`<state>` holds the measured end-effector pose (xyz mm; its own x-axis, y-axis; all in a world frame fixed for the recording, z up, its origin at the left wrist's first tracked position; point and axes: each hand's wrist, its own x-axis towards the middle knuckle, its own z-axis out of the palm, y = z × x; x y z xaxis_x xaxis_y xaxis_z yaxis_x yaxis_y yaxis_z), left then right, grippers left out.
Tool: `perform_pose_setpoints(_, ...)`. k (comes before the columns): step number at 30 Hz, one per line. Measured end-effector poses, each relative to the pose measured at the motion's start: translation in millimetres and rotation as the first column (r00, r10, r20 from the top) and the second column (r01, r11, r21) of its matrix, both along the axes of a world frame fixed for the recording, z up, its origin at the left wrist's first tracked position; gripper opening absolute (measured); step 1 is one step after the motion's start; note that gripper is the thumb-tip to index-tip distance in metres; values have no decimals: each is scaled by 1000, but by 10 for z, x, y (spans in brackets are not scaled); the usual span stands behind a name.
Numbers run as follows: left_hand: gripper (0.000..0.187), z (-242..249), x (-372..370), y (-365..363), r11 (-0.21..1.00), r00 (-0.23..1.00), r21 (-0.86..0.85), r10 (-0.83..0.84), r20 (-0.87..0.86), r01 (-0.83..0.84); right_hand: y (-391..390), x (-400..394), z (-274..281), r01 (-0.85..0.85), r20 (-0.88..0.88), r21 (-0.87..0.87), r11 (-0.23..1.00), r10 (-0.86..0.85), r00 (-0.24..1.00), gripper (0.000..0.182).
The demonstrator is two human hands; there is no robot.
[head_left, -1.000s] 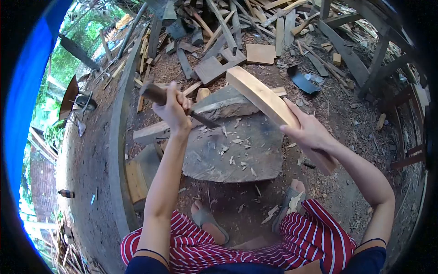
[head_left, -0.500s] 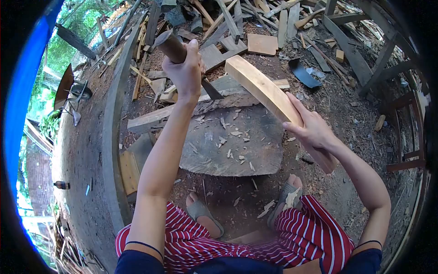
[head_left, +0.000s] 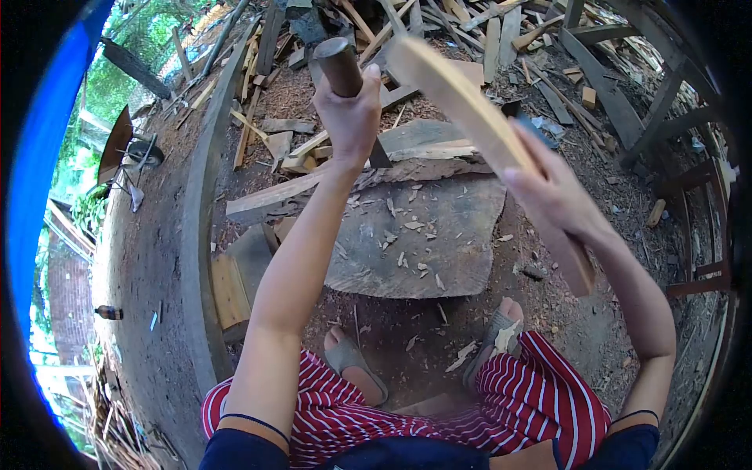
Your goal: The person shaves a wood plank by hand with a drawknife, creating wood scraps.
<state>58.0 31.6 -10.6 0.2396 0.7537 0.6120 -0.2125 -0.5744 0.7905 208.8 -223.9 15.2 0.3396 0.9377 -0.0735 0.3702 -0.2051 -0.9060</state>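
My left hand [head_left: 348, 113] is wrapped round the thick wooden handle [head_left: 339, 69] of a tool, whose dark blade [head_left: 379, 155] points down by the boards behind the block. In my right hand [head_left: 552, 188] is a long, slightly curved piece of pale wood [head_left: 470, 106], blurred and held up at a slant, its far end to the upper left. Below both hands stands a broad wooden block [head_left: 411, 262] with wood chips [head_left: 413, 225] scattered on top. A rough-edged board [head_left: 423, 171] lies across its far side.
A long beam [head_left: 200, 219] runs along the left. Scrap wood [head_left: 501, 39] is heaped at the back, and a wooden frame [head_left: 666, 94] stands at the right. A wheelbarrow [head_left: 145, 153] is at the far left. My sandalled feet are on the ground before the block.
My left hand with the tool has moved right and slightly up in the view. The pale wood's far end has risen, with my right hand shifting slightly right and up.
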Motion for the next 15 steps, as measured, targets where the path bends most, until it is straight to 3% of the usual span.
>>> perform_pose_setpoints(1, 20, 27, 19, -15, 999, 999, 28, 33, -36, -32, 2, -53, 204, 54, 95, 54, 997, -59, 994, 92)
perform_pose_setpoints(4, 20, 31, 36, -45, 998, 998, 59, 22, -63, -18, 171, -7, 622, -50, 278, 484, 874, -99, 955, 86)
perform_pose_setpoints(6, 18, 66, 55, -148, 1000, 998, -12, 12, -55, -13, 237, -67, 862, -36, 268, 589, 808, -152, 951, 82)
perform_pose_setpoints(10, 17, 86, 94, -320, 1000, 996, -3, -25, -90, 25, 346, -192, 938, -84, 375, 492, 866, -124, 919, 80)
perform_pose_setpoints(12, 16, 71, 115, -360, 980, 998, 191, 37, 57, -47, 351, -124, 848, -225, 534, 256, 940, 57, 844, 80)
perform_pose_setpoints(13, 16, 60, 106, -345, 989, 1000, 151, 4, 28, -8, 318, -94, 883, -230, 569, 253, 940, 48, 821, 79)
perform_pose_setpoints(14, 16, 45, 98, -301, 989, 1000, 148, 5, 29, -9, 285, -73, 926, -232, 570, 250, 940, 50, 820, 79)
perform_pose_setpoints(15, 16, 58, 72, -261, 996, 998, 91, -12, -59, 17, 247, -110, 1032, -252, 431, 297, 921, 106, 896, 79)
